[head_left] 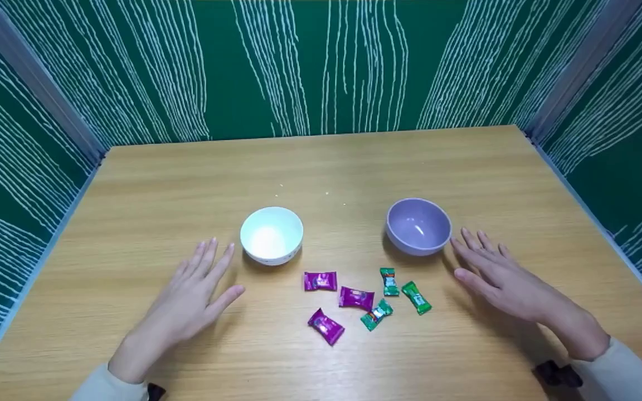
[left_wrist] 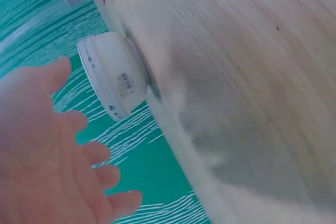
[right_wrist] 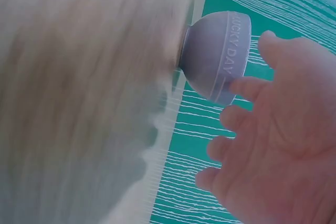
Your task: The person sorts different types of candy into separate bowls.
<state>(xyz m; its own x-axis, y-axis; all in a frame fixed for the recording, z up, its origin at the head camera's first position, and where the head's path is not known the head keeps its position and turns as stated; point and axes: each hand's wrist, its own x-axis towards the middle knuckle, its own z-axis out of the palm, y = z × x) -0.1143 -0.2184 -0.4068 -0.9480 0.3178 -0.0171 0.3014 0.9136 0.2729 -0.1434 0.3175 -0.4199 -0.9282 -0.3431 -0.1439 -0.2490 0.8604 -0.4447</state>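
My left hand (head_left: 193, 301) hovers over the table left of a white bowl (head_left: 271, 236), its fingers extended and holding nothing. On the other side, my right hand (head_left: 505, 281) is spread beside a purple bowl (head_left: 418, 227), fingertips close to its rim and nothing held. In the right wrist view, raised lettering shows on the purple bowl (right_wrist: 215, 56). Between and in front of the bowls lie purple-wrapped candies (head_left: 320, 281) and green-wrapped candies (head_left: 416, 298), three of each. One green candy (head_left: 377, 314) lies right at the end of a purple candy (head_left: 356, 298).
The wooden table (head_left: 187, 184) has raised green walls (head_left: 310, 67) with white streaks behind it and along both sides. A few tiny white specks lie on the wood behind the bowls. Dark bands sit at both sleeve cuffs (head_left: 613, 367).
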